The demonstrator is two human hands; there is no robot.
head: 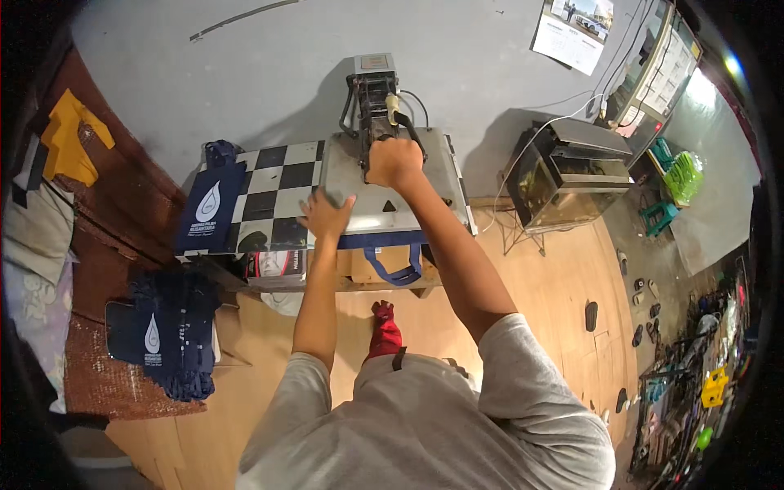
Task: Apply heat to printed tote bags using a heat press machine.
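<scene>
A heat press machine (392, 208) stands on a checkered table (266, 184) against the wall, its flat upper plate down. My right hand (395, 162) is closed around the press's handle. My left hand (327, 214) has its fingers spread at the plate's left front edge, holding nothing; whether it touches the plate is unclear. Dark blue fabric (383, 239) shows under the plate's front edge, with a blue strap (392, 272) hanging below. Left of the press lies a dark blue tote bag (208, 208) with a white printed drop.
A stack of dark blue bags (177, 334) sits at the lower left. Boxes (275, 264) are on the shelf under the table. At the right stands a glass aquarium (569, 199) on a thin metal stand, a white cable (520, 150) running past it. Footwear (591, 315) lies on the floor.
</scene>
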